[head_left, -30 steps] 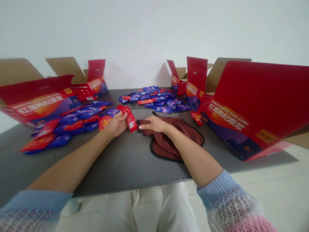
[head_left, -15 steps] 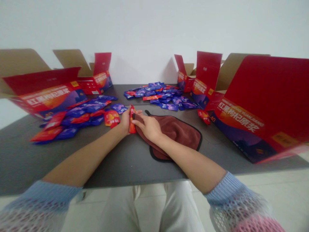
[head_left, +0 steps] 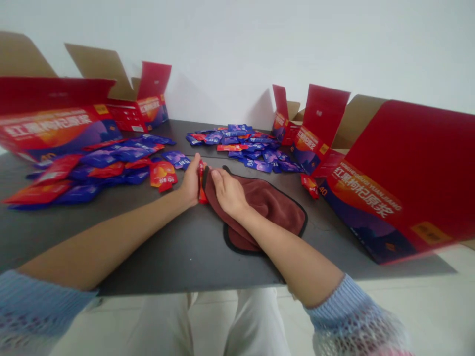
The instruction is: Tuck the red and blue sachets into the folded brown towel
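Note:
In the head view my left hand (head_left: 192, 182) grips a red sachet (head_left: 202, 194) on edge near the middle of the table. Only a narrow strip of the sachet shows. My right hand (head_left: 229, 192) is closed on a brown cloth (head_left: 272, 200) with black edging and presses a fold of it against the sachet's right face. The rest of the cloth lies spread on the table to the right, partly under my right forearm. Left of my left hand lie a loose red sachet (head_left: 163, 174) and a purple sachet (head_left: 176, 159).
A heap of red and purple sachets (head_left: 100, 170) covers the left of the grey table (head_left: 163, 257); another sachet heap (head_left: 245, 143) lies at the back. Open red cartons stand on both sides, including a left carton (head_left: 63, 128) and a large right carton (head_left: 401, 188).
My right hand and the cloth fold now cover more of the red sachet; its upper part was plainer before. The whole view has tilted slightly.

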A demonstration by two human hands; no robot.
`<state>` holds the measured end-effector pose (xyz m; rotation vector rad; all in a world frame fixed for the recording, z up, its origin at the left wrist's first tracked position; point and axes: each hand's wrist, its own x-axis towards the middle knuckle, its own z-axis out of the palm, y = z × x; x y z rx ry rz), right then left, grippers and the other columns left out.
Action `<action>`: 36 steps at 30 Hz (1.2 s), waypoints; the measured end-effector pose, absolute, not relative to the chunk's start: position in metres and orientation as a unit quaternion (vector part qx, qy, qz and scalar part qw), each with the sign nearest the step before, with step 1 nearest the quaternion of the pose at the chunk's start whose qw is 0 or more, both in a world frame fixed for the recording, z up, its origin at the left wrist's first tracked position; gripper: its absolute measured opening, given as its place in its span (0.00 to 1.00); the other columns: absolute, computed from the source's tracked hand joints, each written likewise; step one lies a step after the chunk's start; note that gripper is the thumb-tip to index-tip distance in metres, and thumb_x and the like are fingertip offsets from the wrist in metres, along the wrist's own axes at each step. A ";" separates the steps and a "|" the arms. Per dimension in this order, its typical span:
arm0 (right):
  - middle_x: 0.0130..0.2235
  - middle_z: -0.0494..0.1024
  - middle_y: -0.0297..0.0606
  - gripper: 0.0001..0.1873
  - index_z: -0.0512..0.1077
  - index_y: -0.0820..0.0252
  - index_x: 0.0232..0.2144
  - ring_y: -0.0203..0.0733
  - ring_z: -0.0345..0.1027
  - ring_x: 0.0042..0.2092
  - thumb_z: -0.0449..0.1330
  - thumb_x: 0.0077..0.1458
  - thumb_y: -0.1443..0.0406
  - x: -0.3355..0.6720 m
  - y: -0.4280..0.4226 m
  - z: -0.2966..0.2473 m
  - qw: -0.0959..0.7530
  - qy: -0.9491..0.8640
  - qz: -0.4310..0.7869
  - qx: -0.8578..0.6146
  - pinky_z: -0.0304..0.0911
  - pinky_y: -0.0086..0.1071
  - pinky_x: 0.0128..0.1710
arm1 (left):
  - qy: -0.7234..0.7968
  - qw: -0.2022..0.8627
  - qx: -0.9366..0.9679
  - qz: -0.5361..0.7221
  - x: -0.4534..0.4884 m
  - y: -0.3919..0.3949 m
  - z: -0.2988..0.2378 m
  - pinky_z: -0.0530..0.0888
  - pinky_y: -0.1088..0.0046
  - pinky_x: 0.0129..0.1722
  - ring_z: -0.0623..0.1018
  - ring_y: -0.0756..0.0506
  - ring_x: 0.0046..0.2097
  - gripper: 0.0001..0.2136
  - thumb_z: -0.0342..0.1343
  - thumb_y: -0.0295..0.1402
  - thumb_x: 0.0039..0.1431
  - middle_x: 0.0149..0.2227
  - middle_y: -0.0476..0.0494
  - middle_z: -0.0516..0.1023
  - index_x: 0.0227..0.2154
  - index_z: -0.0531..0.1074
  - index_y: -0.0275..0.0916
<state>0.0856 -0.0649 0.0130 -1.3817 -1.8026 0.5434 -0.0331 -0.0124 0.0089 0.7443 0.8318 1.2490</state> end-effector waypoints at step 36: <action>0.41 0.75 0.34 0.19 0.81 0.49 0.41 0.40 0.65 0.46 0.56 0.58 0.75 0.093 -0.060 0.017 0.245 -0.929 0.036 -0.276 0.59 0.34 0.49 | 0.290 0.811 0.389 0.326 -0.051 0.002 0.005 0.75 0.57 0.47 0.79 0.37 0.47 0.23 0.38 0.44 0.70 0.43 0.35 0.80 0.50 0.68 0.30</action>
